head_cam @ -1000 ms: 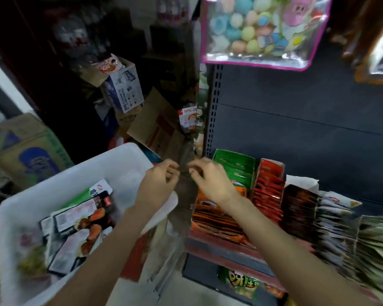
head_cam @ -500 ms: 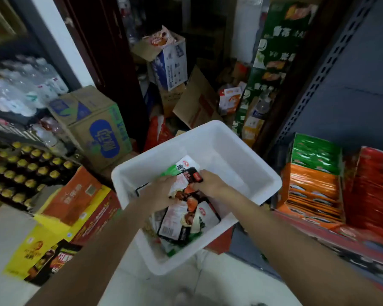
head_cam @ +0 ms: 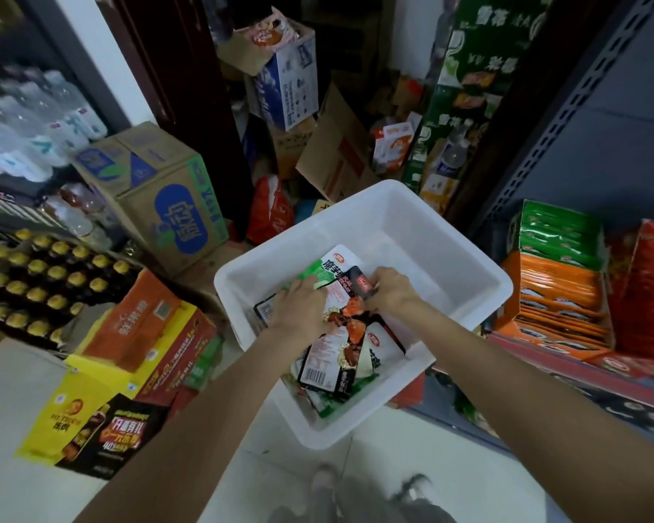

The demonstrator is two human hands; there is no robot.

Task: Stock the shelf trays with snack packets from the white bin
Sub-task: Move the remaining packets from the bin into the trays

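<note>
Both forearms reach forward and down from the bottom of the head view, converging over the white rectangular plastic bin (head_cam: pixel 412 235), which sits on the floor just left of the shelf.

Left hand (head_cam: pixel 299 311): palm down, knuckles up, fingers curled into the pile of snack packets. It grips the green-and-white packet (head_cam: pixel 327 268) at its near edge, I think; the fingertips are hidden under the hand, so I cannot tell how many packets it has.

Right hand (head_cam: pixel 391 292): wrist bent inward, fingers curled, pinching the small dark packet with a red logo (head_cam: pixel 361 286) at the top of the pile. The two hands are close together, nearly touching across the packets.

Snack packets: a loose heap fills the near-left part of the bin, mostly white-and-black packets with red food pictures (head_cam: pixel 336 356), one showing a barcode. The far-right part of the bin shows bare white floor.

Shelf trays: to the right, an orange cardboard tray of orange packets (head_cam: pixel 559 296), a green tray of green packets (head_cam: pixel 555 232) behind it, and a red tray (head_cam: pixel 649 285) further right.

Left side: a brown cardboard carton with a blue oval label (head_cam: pixel 167 198), a crate of yellow-capped bottles (head_cam: pixel 35 273), and orange and yellow boxes (head_cam: pixel 137 334) on the pale tiled floor (head_cam: pixel 16 466).
</note>
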